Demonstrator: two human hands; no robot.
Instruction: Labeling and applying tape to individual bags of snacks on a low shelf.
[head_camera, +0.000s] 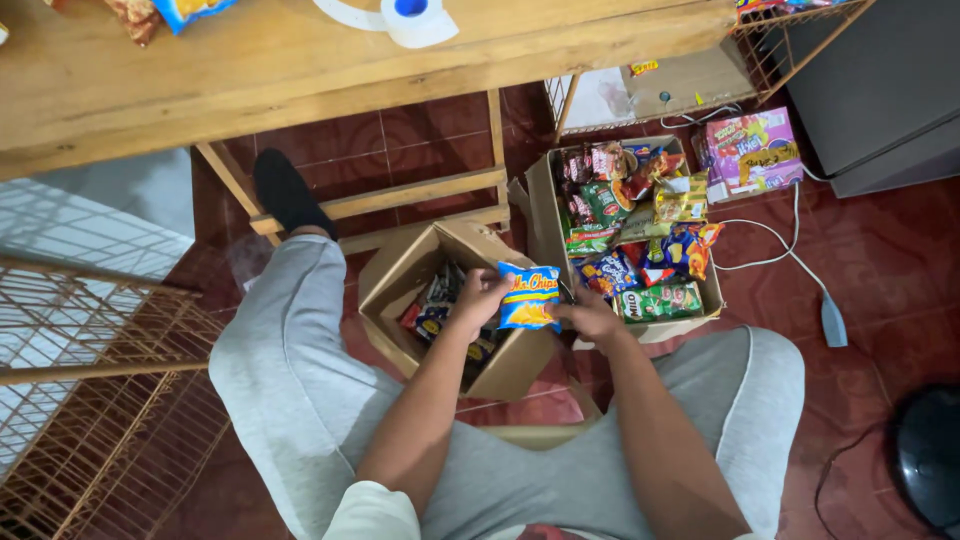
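Both your hands, left hand (478, 296) and right hand (590, 315), pinch a small blue-and-yellow snack bag (529, 297) by its side edges above the open cardboard box (520, 370).

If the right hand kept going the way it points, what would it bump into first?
The right hand points leftward and already grips the blue-and-yellow snack bag. Past the bag, it would probably meet the left hand on the bag's other edge, above the smaller box; depth is hard to judge.
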